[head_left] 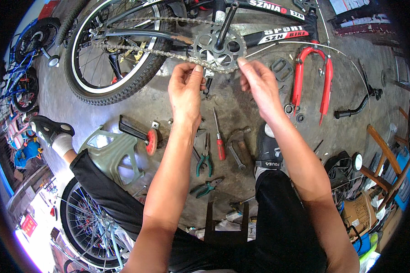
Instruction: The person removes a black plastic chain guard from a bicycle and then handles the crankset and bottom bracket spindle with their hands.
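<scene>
head view: left hand (187,86) at the chain (177,56), on the lower run just left of the chainring (209,49); thumb and fingertips drawn together, thumb tip up against the links, but cannot tell whether they are clamped on any. right hand (261,84) at the chainring's lower right rim, fingertips by the chain there, other fingers curled under; grip partly hidden, cannot tell if pinched or only resting. chain looped over the chainring and back toward the rear wheel (95,94), whose knobbly tyre meets the far left part of the concrete floor (168,154). crank arm (226,27) points away from the wearer. black frame (278,37) extends to the right, ending in a red fork (299,68), legs toward the wearer; loose pedal (281,69) on the floor between chainring and fork. mid-floor, between the forearms: red-handled screwdriver (221,148), hammer (234,143) and wrench (236,156) close together, green-handled pliers (206,159), a second pair of pliers (207,187) nearer the wearer. left of the left forearm: small red wheel (151,142) on a black bracket, beside a grey-green plastic piece (107,148). toward the floor's right edge: black handlebar (354,111); toward its left edge, blue bicycle (26,93).
</scene>
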The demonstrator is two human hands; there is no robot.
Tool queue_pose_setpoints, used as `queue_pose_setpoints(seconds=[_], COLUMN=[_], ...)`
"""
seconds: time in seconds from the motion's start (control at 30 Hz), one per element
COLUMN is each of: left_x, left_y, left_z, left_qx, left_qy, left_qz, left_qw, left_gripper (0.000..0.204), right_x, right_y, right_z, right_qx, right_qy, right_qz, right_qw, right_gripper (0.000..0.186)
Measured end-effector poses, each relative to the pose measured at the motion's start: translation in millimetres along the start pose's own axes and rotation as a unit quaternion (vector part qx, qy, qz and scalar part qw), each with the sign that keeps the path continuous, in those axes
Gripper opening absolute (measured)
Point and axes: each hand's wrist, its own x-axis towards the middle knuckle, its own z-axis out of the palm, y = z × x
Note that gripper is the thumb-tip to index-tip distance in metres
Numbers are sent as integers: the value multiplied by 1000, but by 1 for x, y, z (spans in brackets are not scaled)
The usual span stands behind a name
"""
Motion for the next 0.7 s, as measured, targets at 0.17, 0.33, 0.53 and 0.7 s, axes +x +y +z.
queue_pose_setpoints(seconds=[0.17, 0.33, 0.53, 0.7], left_x=[3, 4, -1, -3], left_y=[6, 8, 8, 6], left_z=[3, 0, 5, 2], left_qx=[0, -10, 2, -14], left_qy=[-16, -11, -4, 2], left_qz=[-33, -21, -2, -21], left_qw=[999, 1000, 1000, 1000], left_gripper=[8, 6, 5, 8], right_x=[-4, 1, 7, 6], right_y=[-5, -7, 0, 1], right_z=[17, 13, 8, 9], right_qx=[69, 86, 123, 117], right_qy=[-56, -82, -79, -57], right_qz=[47, 60, 61, 35], right_qw=[995, 991, 987, 991], right_gripper=[39, 31, 29, 31])
